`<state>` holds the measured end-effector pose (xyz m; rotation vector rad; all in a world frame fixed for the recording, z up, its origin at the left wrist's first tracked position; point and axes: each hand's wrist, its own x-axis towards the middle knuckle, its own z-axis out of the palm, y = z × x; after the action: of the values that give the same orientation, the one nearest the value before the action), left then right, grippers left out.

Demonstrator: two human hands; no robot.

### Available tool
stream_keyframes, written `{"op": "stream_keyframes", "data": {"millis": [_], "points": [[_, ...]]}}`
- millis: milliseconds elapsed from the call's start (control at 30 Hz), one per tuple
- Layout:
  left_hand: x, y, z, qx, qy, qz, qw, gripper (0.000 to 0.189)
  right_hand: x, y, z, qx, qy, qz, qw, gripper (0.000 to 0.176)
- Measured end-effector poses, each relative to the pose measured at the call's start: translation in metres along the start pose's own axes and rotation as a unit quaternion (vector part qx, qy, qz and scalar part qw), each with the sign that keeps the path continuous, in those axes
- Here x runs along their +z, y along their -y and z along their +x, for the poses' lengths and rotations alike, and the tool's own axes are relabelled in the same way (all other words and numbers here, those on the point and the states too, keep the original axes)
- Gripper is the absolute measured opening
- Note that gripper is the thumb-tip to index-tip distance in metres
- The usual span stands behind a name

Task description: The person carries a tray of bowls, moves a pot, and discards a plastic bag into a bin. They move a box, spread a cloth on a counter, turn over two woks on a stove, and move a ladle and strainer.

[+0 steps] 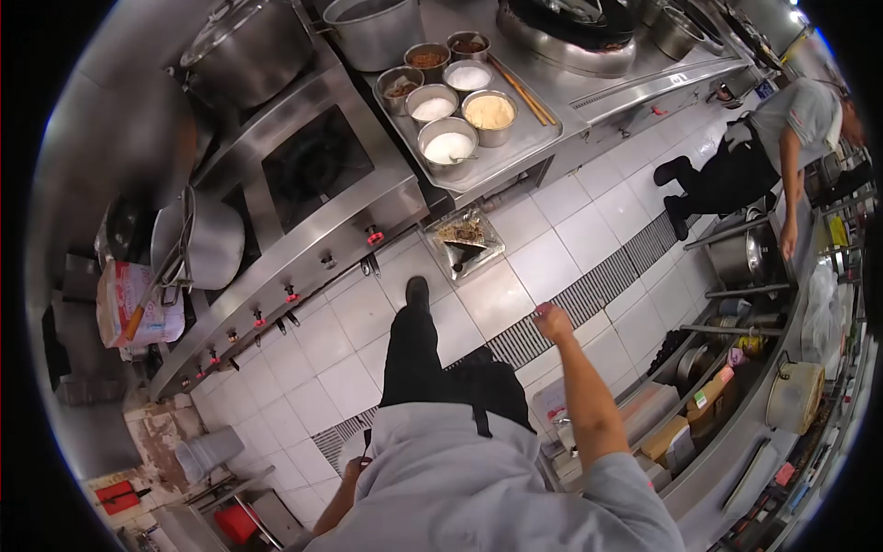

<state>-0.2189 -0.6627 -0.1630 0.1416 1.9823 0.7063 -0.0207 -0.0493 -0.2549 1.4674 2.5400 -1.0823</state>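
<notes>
Beyond tiled floor, three steel containers with white contents are set on far bench; grip of left fingers and right fingers cannot be told.

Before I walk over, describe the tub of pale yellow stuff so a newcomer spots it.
Find the metal tray near the big black wok. On it, take the round metal tub beside the wooden sticks. It alone holds pale yellow stuff; its neighbours hold white or brown.
</notes>
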Motion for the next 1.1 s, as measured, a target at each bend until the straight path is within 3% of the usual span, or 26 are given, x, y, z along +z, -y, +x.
{"op": "stream_keyframes", "data": {"millis": [33, 67, 100, 267, 433, 500, 633, 700, 767, 833, 900, 933, 1033, 1100], "points": [[-0.008, 0.004, 0.009, -0.014, -0.007, 0.054, 0.998, 0.019, 0.023, 0.001, 0.014, -0.02, -0.009, -0.007, 1.0, 0.025], [-0.016, 0.005, 0.018, -0.005, -0.019, 0.205, 0.979, 0.021, 0.03, 0.014, 0.02, -0.016, -0.005, -0.009, 1.0, 0.025], [-0.022, 0.005, 0.029, -0.117, -0.056, 0.182, 0.975, 0.026, 0.037, 0.027, 0.027, 0.011, 0.015, 0.004, 1.0, 0.026], [-0.048, -0.034, 0.044, -0.131, -0.053, 0.241, 0.96, 0.029, 0.083, 0.063, 0.093, 0.084, 0.044, 0.109, 0.99, 0.026], [-0.042, -0.045, 0.069, -0.151, -0.052, 0.204, 0.966, 0.029, 0.114, 0.069, 0.129, 0.146, 0.042, 0.156, 0.976, 0.027], [-0.047, -0.05, 0.061, -0.162, -0.06, 0.177, 0.969, 0.03, 0.117, 0.071, 0.103, 0.156, 0.11, 0.133, 0.972, 0.033], [-0.066, -0.026, 0.068, -0.136, -0.057, 0.153, 0.977, 0.029, 0.095, 0.048, 0.052, 0.093, 0.123, 0.051, 0.987, 0.043], [-0.08, -0.024, 0.083, -0.108, -0.051, 0.172, 0.978, 0.03, 0.065, 0.04, 0.029, 0.087, 0.074, 0.016, 0.993, 0.042], [-0.095, 0.014, 0.125, -0.021, -0.066, 0.225, 0.972, 0.033, 0.033, 0.042, 0.012, 0.127, 0.009, -0.012, 0.992, 0.038], [-0.122, -0.037, 0.138, -0.077, -0.057, 0.18, 0.979, 0.034, 0.01, 0.04, -0.011, 0.213, -0.047, 0.16, 0.963, 0.038], [-0.141, -0.044, 0.162, -0.035, -0.083, 0.228, 0.969, 0.032, -0.009, 0.049, -0.034, 0.238, -0.084, 0.155, 0.955, 0.039], [-0.149, -0.064, 0.169, -0.048, -0.082, 0.204, 0.974, 0.03, -0.008, 0.04, -0.04, 0.205, -0.108, 0.124, 0.965, 0.038], [-0.163, -0.096, 0.17, -0.053, -0.097, 0.177, 0.978, 0.029, -0.002, 0.011, -0.089, 0.167, -0.082, 0.005, 0.983, 0.042], [-0.166, -0.1, 0.16, -0.045, -0.113, 0.175, 0.977, 0.028, 0.011, -0.017, -0.118, 0.2, -0.054, -0.014, 0.978, 0.045]]}}
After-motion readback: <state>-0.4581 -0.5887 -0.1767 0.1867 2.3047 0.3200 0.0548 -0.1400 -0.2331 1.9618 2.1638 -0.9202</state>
